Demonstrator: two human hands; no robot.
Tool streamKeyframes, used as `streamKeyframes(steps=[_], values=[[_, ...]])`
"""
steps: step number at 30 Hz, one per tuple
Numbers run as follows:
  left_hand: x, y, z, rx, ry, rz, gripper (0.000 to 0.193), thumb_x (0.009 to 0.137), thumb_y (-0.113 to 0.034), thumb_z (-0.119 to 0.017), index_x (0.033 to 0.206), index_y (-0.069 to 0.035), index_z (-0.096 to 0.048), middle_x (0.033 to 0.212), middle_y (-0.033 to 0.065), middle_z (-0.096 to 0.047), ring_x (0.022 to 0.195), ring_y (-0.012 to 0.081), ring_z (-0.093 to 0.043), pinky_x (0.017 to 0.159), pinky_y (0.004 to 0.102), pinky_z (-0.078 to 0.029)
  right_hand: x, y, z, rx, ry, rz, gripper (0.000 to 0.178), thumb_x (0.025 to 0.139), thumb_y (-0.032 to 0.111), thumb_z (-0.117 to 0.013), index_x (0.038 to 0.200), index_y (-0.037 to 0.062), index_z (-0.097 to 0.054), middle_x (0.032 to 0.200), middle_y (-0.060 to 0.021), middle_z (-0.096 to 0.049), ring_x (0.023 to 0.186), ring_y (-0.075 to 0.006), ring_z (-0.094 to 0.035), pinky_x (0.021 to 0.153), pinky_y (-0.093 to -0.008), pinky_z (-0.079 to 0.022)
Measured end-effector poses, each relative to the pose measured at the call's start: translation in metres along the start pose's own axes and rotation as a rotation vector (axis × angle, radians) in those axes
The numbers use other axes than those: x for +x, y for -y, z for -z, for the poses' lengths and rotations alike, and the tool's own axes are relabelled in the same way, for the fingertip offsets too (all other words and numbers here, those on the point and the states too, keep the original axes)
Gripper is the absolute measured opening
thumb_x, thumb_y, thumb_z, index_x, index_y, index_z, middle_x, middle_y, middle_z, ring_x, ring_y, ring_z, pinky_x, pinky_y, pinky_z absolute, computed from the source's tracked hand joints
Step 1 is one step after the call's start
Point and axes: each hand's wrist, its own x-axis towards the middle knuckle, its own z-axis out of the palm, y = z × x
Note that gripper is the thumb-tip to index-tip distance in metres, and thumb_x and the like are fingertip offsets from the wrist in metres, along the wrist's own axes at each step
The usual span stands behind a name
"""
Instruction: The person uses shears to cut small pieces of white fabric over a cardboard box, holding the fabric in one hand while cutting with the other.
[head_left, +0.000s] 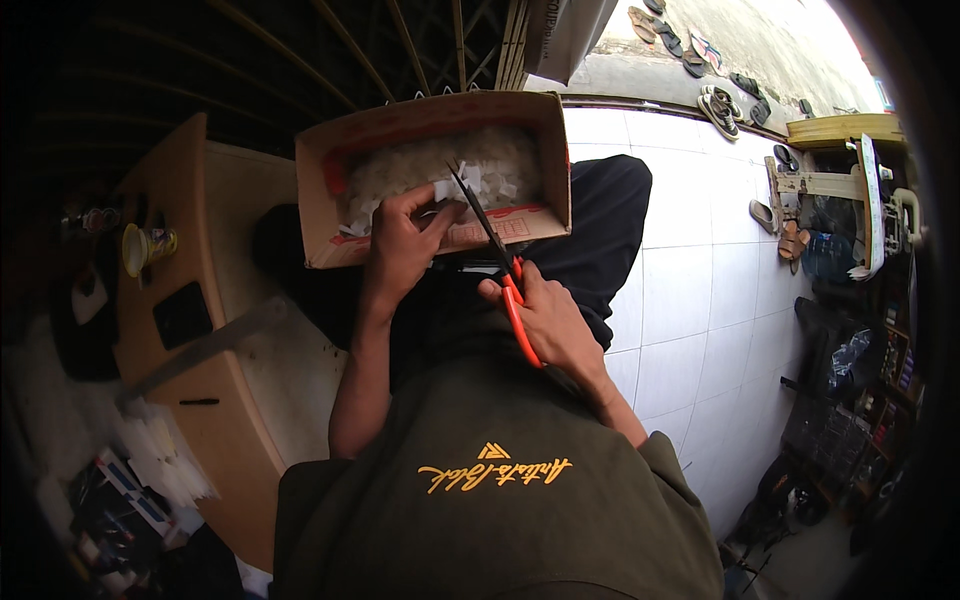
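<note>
1. Right hand (545,310) grips orange-handled scissors (495,250), blades parted.
2. Left hand (400,245) pinches a white paper piece (443,190) at the blades.
3. Cardboard box (440,120) of white scraps rests on the lap, just beyond both hands.

Cut scraps (480,165) lie in the box (335,150) on the lap, table (255,400) at left.

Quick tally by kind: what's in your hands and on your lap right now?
Scissors with orange handles, in the right hand: 1
Cardboard box of white cut pieces, on the lap: 1
Small white piece, pinched by the left hand: 1
Total: 3
</note>
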Motion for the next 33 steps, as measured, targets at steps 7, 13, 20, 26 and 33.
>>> streamKeyframes(steps=[7,13,20,26,33], values=[[-0.01,-0.016,-0.011,-0.62,-0.112,0.078,0.02,0.097,-0.01,-0.06,0.103,0.008,-0.069,0.099,0.01,-0.071,0.087,0.0148,-0.068,0.084,0.0286,-0.057,0.005,-0.007,-0.012,-0.131,-0.14,0.082,0.075,0.091,0.066,-0.052,0.1,-0.0087,-0.048,0.074,-0.0286,-0.06,0.076,-0.0482,-0.06,0.069,-0.0531,-0.046],[-0.008,-0.004,-0.009,-0.634,-0.145,0.114,0.022,0.097,-0.012,-0.063,0.111,0.004,-0.068,0.1,0.0106,-0.071,0.091,0.0162,-0.07,0.084,0.0308,-0.059,0.003,-0.006,-0.013,-0.128,-0.155,0.084,0.073,0.09,0.064,-0.054,0.1,-0.0079,-0.048,0.072,-0.0287,-0.06,0.076,-0.0474,-0.061,0.069,-0.0525,-0.046],[-0.007,-0.004,-0.015,-0.584,-0.195,0.072,0.017,0.091,-0.005,-0.069,0.105,0.006,-0.07,0.097,0.0098,-0.071,0.088,0.013,-0.067,0.084,0.0268,-0.056,0.003,-0.001,-0.006,-0.1,-0.049,0.018,0.079,0.09,0.068,-0.051,0.105,-0.0098,-0.048,0.082,-0.0305,-0.064,0.086,-0.0489,-0.064,0.076,-0.0518,-0.05],[0.001,0.004,-0.022,-0.725,-0.29,0.046,0.018,0.092,0.0,-0.065,0.109,0.007,-0.067,0.1,0.0107,-0.07,0.09,0.0146,-0.068,0.086,0.0298,-0.058,0.002,-0.002,-0.004,-0.029,-0.045,0.002,0.07,0.091,0.064,-0.054,0.097,-0.0046,-0.048,0.075,-0.0281,-0.061,0.079,-0.0478,-0.062,0.072,-0.0515,-0.046],[0.006,-0.01,-0.025,-0.702,-0.285,0.019,0.018,0.093,0.004,-0.061,0.11,0.005,-0.067,0.104,0.011,-0.069,0.095,0.0141,-0.067,0.087,0.0306,-0.06,0.002,-0.003,-0.005,-0.004,-0.016,-0.019,0.069,0.091,0.064,-0.054,0.099,-0.0041,-0.047,0.073,-0.0269,-0.06,0.077,-0.0467,-0.061,0.072,-0.0497,-0.046]])
